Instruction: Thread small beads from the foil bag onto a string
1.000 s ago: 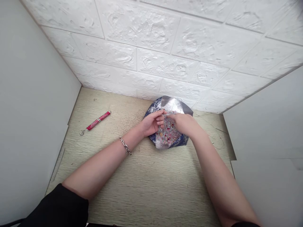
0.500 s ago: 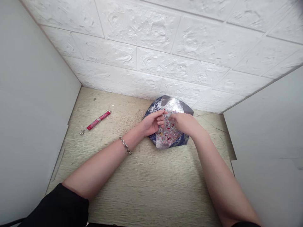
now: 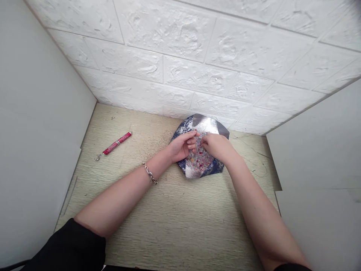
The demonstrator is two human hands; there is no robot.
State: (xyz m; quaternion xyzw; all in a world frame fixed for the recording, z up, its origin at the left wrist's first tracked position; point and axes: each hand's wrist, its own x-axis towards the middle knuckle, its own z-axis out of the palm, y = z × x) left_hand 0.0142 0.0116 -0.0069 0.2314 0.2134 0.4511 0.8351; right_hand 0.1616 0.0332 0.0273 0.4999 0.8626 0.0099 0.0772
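Observation:
Against the wall lies an opened-out bag, dark blue outside with a silver lining (image 3: 205, 123), and a heap of small mixed beads (image 3: 199, 163) rests on it, mostly clear and pink with some red. My left hand (image 3: 182, 146) is over the bag's left side, thumb and finger together and the others curled; a tiny red spot shows at its fingertips, too small to name. Over the beads, my right hand (image 3: 217, 146) has its fingertips pinched together. Whatever is between them is hidden. A gap separates the two hands.
A slim red packet or tube (image 3: 117, 143) lies on the wooden table (image 3: 169, 226) at the left. White brick-pattern wall (image 3: 183, 37) closes off the back, with grey panels at both sides. Thin dark thread-like strands (image 3: 258, 165) lie at the right.
My right hand has shifted slightly left and its fingertips have drawn closer together. My left hand stays almost where it was.

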